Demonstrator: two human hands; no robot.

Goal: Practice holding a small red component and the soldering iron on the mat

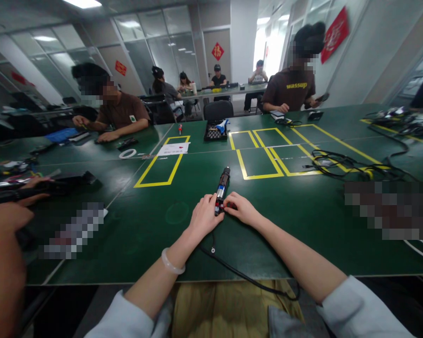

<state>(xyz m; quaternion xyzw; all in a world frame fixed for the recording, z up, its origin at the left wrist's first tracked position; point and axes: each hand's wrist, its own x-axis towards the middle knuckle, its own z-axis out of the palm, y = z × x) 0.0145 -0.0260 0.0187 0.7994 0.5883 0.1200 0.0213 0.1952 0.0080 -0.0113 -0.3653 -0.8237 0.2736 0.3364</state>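
A slim cylindrical device point(224, 180) lies on the green table point(155, 220), with a black tip, a silver and blue middle, and red and black parts exposed at the near end. It resembles an electric screwdriver with its housing off. My left hand point(204, 218) is closed round its near end from the left. From the right, my right hand point(244, 209) pinches at that same end, where something dark red shows by the fingertips. What exactly the fingers hold is hidden. A black cord point(246, 278) runs from below my left hand over the table edge. Beside it is a small ring-ended wire point(213, 250).
Yellow tape rectangles point(262, 177) mark the table, one under a white paper point(173, 149). A black box point(215, 131), a red screwdriver point(180, 129) and a tape roll point(127, 153) lie farther off. Coiled cables point(338, 162) spread at right. A co-worker's arm point(7, 225) is close at left.
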